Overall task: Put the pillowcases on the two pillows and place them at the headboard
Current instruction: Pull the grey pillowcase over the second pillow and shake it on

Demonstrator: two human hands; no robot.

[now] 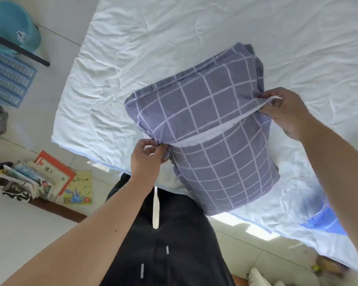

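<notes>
A: Where is the pillow?

B: The pillow [205,129] lies on the bed [145,38], near the bed's near edge, already inside a grey-blue pillowcase [221,168] with a white grid. A white band shows across its middle, where the flap of the case overlaps.

A: And the hands?

B: The left hand [147,155] is at the pillow's left side, at one end of that white band. Its grip is narrow: fingers and thumb pinch a bunched bit of the pillowcase. The right hand [285,112] is at the pillow's right side, at the other end of the band. Its fingers curl round the edge of the fabric there and hold it lifted a little.

A: What lies beyond the pillow?

B: A rumpled white sheet covers the bed all round it. To the pillow's right, at the bed's edge, there is a patch of blue cloth [322,219]. Below the pillow, the person's dark trousers [174,244] show. Well to the pillow's left, on the floor, stands a heap of books [50,182]. Farther left and up, there are a teal tub [12,25] and a stack of blue trays [6,79].
</notes>
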